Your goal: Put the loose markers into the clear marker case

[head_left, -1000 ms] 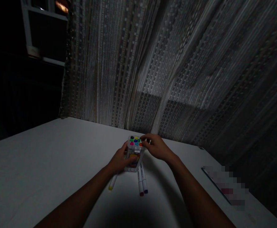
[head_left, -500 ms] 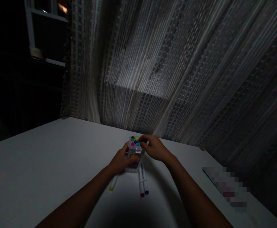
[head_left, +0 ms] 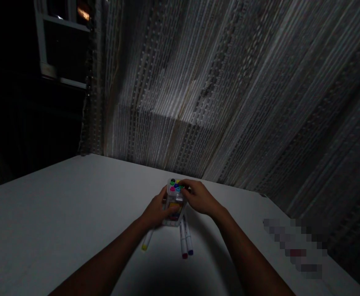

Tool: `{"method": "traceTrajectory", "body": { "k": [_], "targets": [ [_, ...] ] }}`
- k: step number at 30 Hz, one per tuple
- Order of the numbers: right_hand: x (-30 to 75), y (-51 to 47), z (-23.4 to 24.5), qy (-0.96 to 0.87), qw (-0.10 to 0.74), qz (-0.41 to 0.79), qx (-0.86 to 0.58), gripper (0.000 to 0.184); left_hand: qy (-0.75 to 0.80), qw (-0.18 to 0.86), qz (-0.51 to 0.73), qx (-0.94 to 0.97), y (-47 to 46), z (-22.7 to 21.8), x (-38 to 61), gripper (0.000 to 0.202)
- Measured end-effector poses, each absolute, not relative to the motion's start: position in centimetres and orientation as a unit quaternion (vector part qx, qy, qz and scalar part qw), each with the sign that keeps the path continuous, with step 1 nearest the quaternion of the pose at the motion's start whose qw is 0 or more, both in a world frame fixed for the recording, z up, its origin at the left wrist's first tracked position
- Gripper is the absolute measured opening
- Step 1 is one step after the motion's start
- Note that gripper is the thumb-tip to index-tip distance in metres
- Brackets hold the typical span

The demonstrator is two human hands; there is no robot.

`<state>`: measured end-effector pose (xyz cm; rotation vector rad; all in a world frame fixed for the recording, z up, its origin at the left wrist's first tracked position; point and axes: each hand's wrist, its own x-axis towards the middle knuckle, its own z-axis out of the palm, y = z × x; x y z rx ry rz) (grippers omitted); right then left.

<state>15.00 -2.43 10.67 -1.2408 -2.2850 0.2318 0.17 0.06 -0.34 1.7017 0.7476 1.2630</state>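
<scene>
the clear case (head_left: pixel 176 200) stands toward twelve o'clock on the worktop (head_left: pixel 75 205), probably light, stiff and slick, best held round its sides. the left hand (head_left: pixel 155 211) grips it from nine o'clock; the right hand (head_left: pixel 198 198) curls its fingers over the three o'clock top; whether they pinch, i cannot tell.

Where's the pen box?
In the head view, the box is just below the picture's centre, held by the left hand, with the right hand at its top.

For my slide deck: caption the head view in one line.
Left hand holds a clear case, right hand at its colorful top, three markers lying nearby.
</scene>
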Motion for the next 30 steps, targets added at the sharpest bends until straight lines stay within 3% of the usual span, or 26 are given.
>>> {"method": "traceTrajectory", "body": {
  "k": [7,14,25,30],
  "targets": [
    [15.6,-2.5,11.0,-0.812,0.305,0.028,-0.496,0.021,0.303,0.438,0.499,0.684,-0.3,0.2,-0.1,0.068],
    [15.9,-3.1,12.2,-0.824,0.25,0.066,-0.504,0.016,0.312,0.447,0.496,0.676,-0.5,0.3,-0.1,0.064],
    [16.0,-2.6,12.0,-0.813,0.283,0.084,-0.502,0.019,0.302,0.449,0.501,0.675,-0.3,0.1,-0.1,0.065],
    [15.9,-2.8,12.3,-0.831,0.254,0.081,-0.489,0.017,0.302,0.446,0.501,0.677,-0.2,0.0,0.0,0.066]
  ]
}}
